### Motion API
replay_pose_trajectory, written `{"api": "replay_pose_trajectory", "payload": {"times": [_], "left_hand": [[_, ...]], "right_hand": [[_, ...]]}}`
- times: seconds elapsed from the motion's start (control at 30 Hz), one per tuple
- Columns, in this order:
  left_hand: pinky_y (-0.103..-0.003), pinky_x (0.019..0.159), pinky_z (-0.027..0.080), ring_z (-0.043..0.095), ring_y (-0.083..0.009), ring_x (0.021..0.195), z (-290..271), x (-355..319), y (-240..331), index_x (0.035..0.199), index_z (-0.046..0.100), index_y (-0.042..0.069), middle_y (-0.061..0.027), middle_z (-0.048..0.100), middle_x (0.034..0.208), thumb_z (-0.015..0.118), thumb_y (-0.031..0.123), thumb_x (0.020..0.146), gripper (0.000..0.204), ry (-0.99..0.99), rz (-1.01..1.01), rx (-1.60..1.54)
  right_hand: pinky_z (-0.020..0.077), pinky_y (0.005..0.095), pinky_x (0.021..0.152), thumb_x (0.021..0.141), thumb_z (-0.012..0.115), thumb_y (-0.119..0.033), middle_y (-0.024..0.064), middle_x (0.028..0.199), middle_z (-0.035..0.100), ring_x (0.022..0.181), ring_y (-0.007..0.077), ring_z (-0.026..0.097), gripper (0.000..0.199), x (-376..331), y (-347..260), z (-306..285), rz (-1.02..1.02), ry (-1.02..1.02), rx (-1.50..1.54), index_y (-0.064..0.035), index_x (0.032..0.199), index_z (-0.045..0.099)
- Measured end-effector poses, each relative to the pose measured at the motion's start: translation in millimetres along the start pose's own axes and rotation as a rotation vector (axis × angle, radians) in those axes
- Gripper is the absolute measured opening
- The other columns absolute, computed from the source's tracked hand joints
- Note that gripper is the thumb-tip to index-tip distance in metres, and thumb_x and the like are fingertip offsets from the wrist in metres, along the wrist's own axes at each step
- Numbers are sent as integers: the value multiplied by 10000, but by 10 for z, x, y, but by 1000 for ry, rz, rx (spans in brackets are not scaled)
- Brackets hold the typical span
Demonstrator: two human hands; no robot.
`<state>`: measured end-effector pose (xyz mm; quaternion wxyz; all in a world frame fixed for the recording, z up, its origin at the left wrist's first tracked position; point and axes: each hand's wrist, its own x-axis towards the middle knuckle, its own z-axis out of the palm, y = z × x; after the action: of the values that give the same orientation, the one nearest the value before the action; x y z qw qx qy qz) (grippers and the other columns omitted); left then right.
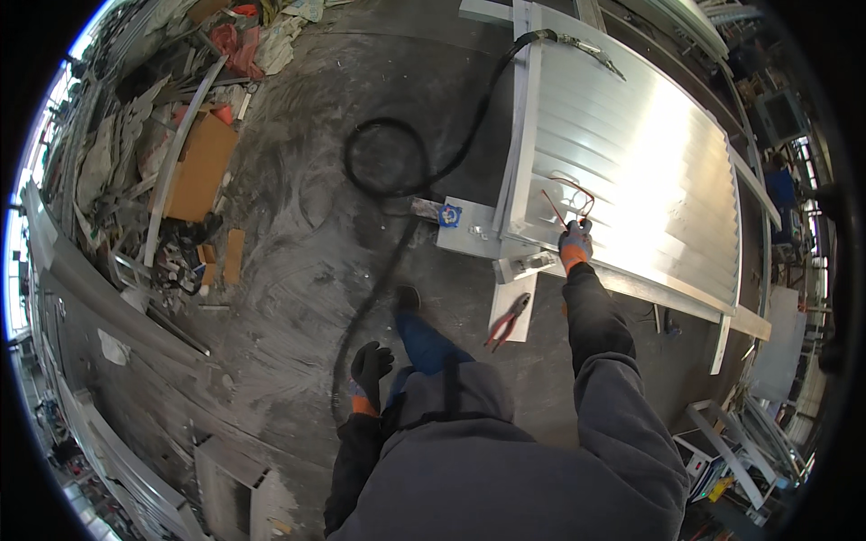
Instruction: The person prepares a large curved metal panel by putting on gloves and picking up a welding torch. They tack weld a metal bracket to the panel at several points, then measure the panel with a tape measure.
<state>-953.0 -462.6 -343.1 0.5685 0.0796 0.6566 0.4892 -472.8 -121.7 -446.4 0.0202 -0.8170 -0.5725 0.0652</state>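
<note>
A grey, scuffed concrete floor (298, 225) fills the middle of the frame, and a big ribbed sheet-metal panel (631, 171) lies in the upper right on the surface, bright with glare. Along the left edge runs a heap of scrap (135, 171): metal strips, cardboard, rags. A black hose (397, 180) loops in the upper centre, runs up to the panel's top edge and trails down toward the lower centre. The person's grey hooded top takes up the lower centre, both sleeves rising from it. Small flat metal plates (465, 225) sit at the panel's lower left corner, just beside it, and red-handled pliers (508, 320) lie on a pale strip just below. Thin red wires (568, 203) curl over the panel's near edge, right of centre. The right hand (575, 245), in a grey and orange glove, reaches to the panel edge and closes its fingers on those wires. The left hand (370, 365), in a black glove, hangs low at centre, fingers loosely curled, holding nothing, close to the hose.
</note>
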Motion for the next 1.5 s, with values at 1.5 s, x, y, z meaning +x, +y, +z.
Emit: {"api": "replay_pose_trajectory", "payload": {"times": [1.5], "left_hand": [[-354, 685, 524, 516, -129, 656, 4625, 148, 4366, 1103, 651, 228, 30, 573, 798, 605, 440, 1039, 227, -1695, 481, 520]], "right_hand": [[563, 361, 819, 1055, 596, -251, 103, 1181, 640, 968, 237, 665, 264, -1850, -1845, -3405, 200, 916, 1378, -119, 1277, 540]]}}
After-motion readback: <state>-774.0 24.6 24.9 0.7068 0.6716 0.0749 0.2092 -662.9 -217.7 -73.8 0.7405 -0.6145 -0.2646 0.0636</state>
